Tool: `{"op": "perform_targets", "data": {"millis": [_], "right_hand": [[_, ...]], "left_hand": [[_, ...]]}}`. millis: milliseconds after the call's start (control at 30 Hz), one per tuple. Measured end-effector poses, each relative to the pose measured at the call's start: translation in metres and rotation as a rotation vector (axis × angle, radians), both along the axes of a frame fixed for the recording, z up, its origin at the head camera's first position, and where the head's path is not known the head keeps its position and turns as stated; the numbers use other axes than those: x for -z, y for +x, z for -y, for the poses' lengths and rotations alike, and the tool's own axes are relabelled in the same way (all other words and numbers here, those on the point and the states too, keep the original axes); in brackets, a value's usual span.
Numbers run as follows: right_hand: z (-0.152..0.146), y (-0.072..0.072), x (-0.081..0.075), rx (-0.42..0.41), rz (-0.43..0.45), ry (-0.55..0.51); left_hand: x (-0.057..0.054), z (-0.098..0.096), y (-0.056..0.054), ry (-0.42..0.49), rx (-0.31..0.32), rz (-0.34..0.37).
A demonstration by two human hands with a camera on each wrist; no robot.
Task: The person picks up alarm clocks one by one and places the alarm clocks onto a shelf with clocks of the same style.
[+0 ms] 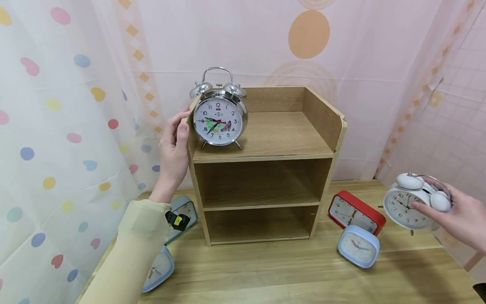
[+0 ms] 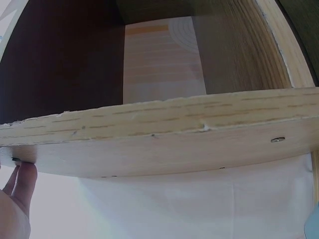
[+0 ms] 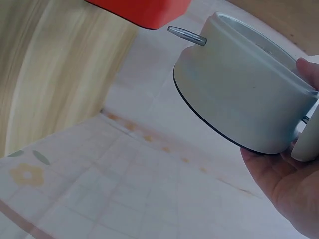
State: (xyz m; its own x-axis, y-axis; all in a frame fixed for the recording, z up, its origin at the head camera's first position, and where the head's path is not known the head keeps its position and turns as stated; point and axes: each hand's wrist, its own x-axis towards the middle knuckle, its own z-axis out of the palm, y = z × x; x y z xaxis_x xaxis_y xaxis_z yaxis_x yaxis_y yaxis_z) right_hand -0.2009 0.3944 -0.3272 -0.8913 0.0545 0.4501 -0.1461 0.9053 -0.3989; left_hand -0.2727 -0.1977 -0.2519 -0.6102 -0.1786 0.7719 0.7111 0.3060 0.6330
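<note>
My left hand [image 1: 174, 147] rests against the left side of a wooden shelf unit [image 1: 262, 158], fingers at the upper edge. In the left wrist view, its fingertips [image 2: 25, 184] touch the outer face of the side panel. Right beside them, a silver twin-bell alarm clock [image 1: 218, 120] stands upright on the top shelf, at the left. Out to the right, my right hand [image 1: 461, 215] grips a white twin-bell alarm clock [image 1: 406, 209] tilted above the table, thumb over its face. The right wrist view shows that clock's rounded white body [image 3: 244, 84] and a metal leg.
A red rectangular clock [image 1: 357, 213] and a small light-blue clock [image 1: 358, 246] lie close together right of the shelf. On the left, a grey-green clock [image 1: 186, 211] and another blue clock [image 1: 159, 270] are partly hidden by my sleeve. Patterned curtains [image 1: 76, 105] surround the wooden table [image 1: 258, 274].
</note>
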Motion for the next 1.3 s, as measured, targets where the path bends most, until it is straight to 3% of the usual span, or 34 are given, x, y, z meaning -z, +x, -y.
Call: {"op": "perform_targets", "data": {"millis": [400, 767, 1300], "right_hand": [[0.011, 0.009, -0.013, -0.04, 0.002, 0.007], [0.027, 0.015, -0.031, -0.195, -0.012, -0.062], [0.048, 0.018, -0.049, -0.366, 0.005, -0.084]], "left_hand": [[0.001, 0.0, -0.001, 0.01, 0.0, 0.005], [0.001, -0.001, -0.001, 0.02, -0.011, 0.0], [0.0, -0.001, -0.001, 0.015, -0.015, 0.009]]}}
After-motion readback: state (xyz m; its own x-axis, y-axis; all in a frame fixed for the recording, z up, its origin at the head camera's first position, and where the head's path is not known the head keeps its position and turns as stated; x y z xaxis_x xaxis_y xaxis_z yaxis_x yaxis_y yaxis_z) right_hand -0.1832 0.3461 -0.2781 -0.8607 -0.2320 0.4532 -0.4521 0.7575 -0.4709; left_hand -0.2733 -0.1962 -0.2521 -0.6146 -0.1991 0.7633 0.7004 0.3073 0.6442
